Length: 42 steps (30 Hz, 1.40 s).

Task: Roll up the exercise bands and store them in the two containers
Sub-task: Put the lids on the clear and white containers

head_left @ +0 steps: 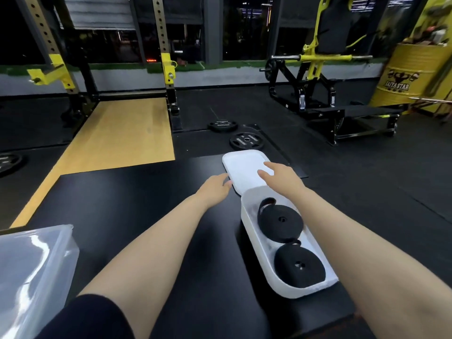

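Your black platform [151, 216] carried a white container [256, 272] at right, its lid [242, 167] farther off, and a clear container [36, 265] near left.

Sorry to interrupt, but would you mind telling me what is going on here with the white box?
A person is packing away exercise bands on a black platform. Two rolled black bands already lie side by side in the open white container. Both hands are reaching to its white lid, which lies just beyond it: the left hand at the lid's near edge, the right hand over its top. A clear container sits at the near left.
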Each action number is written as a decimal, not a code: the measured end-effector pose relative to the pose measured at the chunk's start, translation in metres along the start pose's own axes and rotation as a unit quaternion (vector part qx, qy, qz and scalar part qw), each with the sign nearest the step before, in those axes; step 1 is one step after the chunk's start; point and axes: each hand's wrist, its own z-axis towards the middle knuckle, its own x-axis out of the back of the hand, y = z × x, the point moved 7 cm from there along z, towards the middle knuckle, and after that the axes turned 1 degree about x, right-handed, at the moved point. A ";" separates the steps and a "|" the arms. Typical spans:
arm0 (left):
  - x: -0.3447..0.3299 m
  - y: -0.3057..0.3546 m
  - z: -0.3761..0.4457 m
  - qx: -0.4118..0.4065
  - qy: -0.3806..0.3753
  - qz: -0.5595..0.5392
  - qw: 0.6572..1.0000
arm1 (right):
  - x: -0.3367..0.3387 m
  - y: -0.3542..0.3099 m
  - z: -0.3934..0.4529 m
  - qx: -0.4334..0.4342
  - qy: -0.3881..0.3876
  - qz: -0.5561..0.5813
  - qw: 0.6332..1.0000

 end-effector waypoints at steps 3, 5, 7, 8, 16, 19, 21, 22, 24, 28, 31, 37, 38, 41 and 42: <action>-0.010 -0.004 0.035 0.021 0.004 -0.022 1.000 | -0.002 0.020 0.028 -0.029 -0.005 0.013 0.999; -0.019 -0.012 0.058 0.044 0.000 -0.041 0.998 | -0.003 0.032 0.045 -0.043 -0.013 0.004 0.999; -0.030 -0.021 0.079 0.063 0.002 -0.064 0.996 | -0.006 0.044 0.059 -0.062 -0.029 -0.001 0.998; -0.035 -0.025 0.089 0.072 0.003 -0.070 0.995 | -0.009 0.051 0.066 -0.071 -0.039 -0.001 0.997; -0.061 -0.036 0.131 0.106 0.012 -0.170 0.980 | -0.035 0.090 0.114 -0.135 -0.084 0.008 0.987; -0.066 -0.038 0.141 0.111 0.033 -0.200 0.973 | -0.045 0.099 0.124 -0.161 -0.102 0.032 0.981; -0.071 -0.041 0.142 0.115 0.053 -0.199 0.972 | -0.050 0.103 0.128 -0.179 -0.117 0.012 0.977; -0.073 -0.043 0.141 0.115 0.066 -0.197 0.971 | -0.049 0.105 0.130 -0.185 -0.116 -0.017 0.976; -0.078 -0.043 0.136 0.116 0.085 -0.199 0.969 | -0.045 0.110 0.135 -0.180 -0.089 -0.065 0.978; -0.076 -0.044 0.130 0.128 0.108 -0.268 0.949 | -0.028 0.111 0.131 -0.157 -0.001 -0.028 0.987; -0.071 -0.049 0.125 0.141 0.118 -0.345 0.921 | -0.010 0.105 0.124 -0.136 0.069 0.046 0.987; -0.040 -0.029 0.099 0.149 0.121 -0.540 0.819 | 0.026 0.077 0.107 -0.085 0.122 0.134 0.980; -0.033 -0.025 0.095 0.152 0.119 -0.553 0.810 | 0.031 0.070 0.101 -0.070 0.130 0.137 0.980; -0.016 -0.014 0.078 0.170 0.116 -0.551 0.809 | 0.042 0.053 0.083 -0.023 0.163 0.142 0.976; -0.011 -0.011 0.073 0.176 0.115 -0.535 0.818 | 0.044 0.047 0.075 -0.012 0.167 0.144 0.975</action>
